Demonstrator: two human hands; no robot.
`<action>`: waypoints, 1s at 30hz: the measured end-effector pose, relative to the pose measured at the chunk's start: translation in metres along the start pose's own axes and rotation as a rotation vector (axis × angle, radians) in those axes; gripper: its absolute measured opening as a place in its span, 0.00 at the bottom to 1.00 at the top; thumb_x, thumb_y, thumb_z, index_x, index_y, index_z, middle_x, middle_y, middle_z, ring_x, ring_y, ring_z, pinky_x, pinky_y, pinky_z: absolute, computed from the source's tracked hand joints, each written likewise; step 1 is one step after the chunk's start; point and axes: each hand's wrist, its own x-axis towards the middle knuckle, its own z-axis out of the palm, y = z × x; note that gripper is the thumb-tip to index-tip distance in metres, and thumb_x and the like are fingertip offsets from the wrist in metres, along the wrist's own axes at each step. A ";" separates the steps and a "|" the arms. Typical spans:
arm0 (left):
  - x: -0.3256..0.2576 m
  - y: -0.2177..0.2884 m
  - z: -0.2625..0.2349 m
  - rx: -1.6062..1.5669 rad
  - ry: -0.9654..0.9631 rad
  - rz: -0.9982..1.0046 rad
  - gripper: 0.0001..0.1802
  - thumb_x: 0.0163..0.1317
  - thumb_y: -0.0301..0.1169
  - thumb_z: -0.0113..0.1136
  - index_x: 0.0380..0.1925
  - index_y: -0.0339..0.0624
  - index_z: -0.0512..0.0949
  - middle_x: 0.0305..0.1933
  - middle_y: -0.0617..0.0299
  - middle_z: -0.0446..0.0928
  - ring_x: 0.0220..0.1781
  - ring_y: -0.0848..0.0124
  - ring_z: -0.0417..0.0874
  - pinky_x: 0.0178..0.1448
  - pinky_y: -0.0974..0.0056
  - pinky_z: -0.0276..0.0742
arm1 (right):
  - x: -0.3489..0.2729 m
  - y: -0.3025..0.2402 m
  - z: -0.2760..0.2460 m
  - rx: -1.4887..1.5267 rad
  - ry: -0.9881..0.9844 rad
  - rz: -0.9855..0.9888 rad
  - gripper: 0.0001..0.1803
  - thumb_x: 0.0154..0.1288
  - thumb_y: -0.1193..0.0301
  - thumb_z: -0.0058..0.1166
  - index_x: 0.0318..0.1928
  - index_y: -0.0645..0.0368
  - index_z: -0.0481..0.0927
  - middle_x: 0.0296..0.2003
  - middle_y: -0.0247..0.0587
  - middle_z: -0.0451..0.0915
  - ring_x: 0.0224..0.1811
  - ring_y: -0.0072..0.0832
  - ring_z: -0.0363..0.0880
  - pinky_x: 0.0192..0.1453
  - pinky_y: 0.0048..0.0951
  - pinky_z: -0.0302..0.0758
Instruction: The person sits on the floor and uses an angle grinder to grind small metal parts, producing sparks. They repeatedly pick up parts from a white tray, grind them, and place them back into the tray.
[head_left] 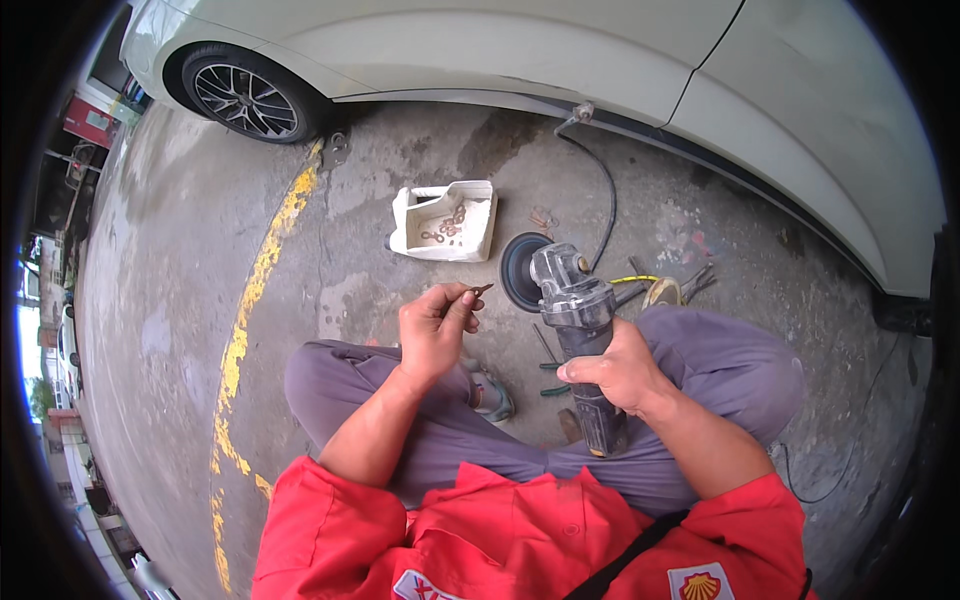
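My left hand [435, 325] is closed, with thumb and fingertips pinching a small, brownish metal piece [484, 290]. Its exact kind is too small to make out. An angle grinder [588, 335] stands tilted over my lap, its dark round disc [519, 270] pointing up and away from me. My right hand [622, 372] is wrapped around the grinder's body. The small piece is just left of the disc, apart from it. Beyond my left hand sits a white plastic jug [484, 238] with its side cut open, holding several copper-coloured looped pieces [450, 224].
A few copper-coloured bits [542, 217] lie right of the jug. A dark hose [610, 185] runs toward the white car [480, 50]. Green-handled tools [554, 391] lie by my shoe [492, 396]; a yellow-and-tan item [662, 292] and thin rods are near my right knee.
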 end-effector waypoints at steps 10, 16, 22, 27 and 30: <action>0.001 0.005 -0.002 -0.203 -0.063 -0.200 0.10 0.77 0.28 0.59 0.46 0.29 0.82 0.34 0.59 0.85 0.28 0.80 0.80 0.32 0.72 0.80 | 0.007 0.019 -0.001 -0.207 0.110 -0.076 0.25 0.47 0.68 0.74 0.46 0.66 0.81 0.35 0.41 0.84 0.37 0.28 0.82 0.47 0.33 0.79; 0.003 0.007 0.003 -0.165 -0.097 -0.299 0.11 0.77 0.29 0.58 0.46 0.30 0.82 0.32 0.61 0.85 0.25 0.81 0.78 0.30 0.73 0.77 | 0.004 0.010 0.002 -0.292 0.142 -0.118 0.26 0.46 0.66 0.75 0.46 0.64 0.81 0.37 0.44 0.85 0.39 0.33 0.84 0.49 0.35 0.79; 0.002 0.011 0.001 -0.219 -0.118 -0.358 0.11 0.77 0.30 0.59 0.45 0.31 0.82 0.30 0.62 0.84 0.23 0.81 0.77 0.28 0.74 0.76 | 0.003 0.008 0.006 -0.362 0.168 -0.060 0.28 0.45 0.66 0.75 0.48 0.63 0.81 0.37 0.46 0.85 0.40 0.35 0.85 0.49 0.36 0.80; 0.005 0.008 0.001 -0.244 -0.091 -0.406 0.11 0.77 0.30 0.59 0.46 0.30 0.82 0.30 0.62 0.84 0.23 0.80 0.77 0.28 0.73 0.76 | 0.006 0.016 0.005 -0.315 0.186 -0.103 0.28 0.45 0.66 0.75 0.48 0.64 0.81 0.37 0.46 0.85 0.40 0.35 0.85 0.49 0.36 0.80; 0.005 0.009 0.002 -0.235 -0.113 -0.390 0.11 0.77 0.30 0.58 0.46 0.30 0.81 0.30 0.62 0.84 0.24 0.80 0.77 0.29 0.73 0.76 | 0.003 0.008 0.007 -0.329 0.157 -0.082 0.28 0.45 0.67 0.75 0.47 0.64 0.81 0.37 0.45 0.86 0.40 0.35 0.85 0.49 0.36 0.79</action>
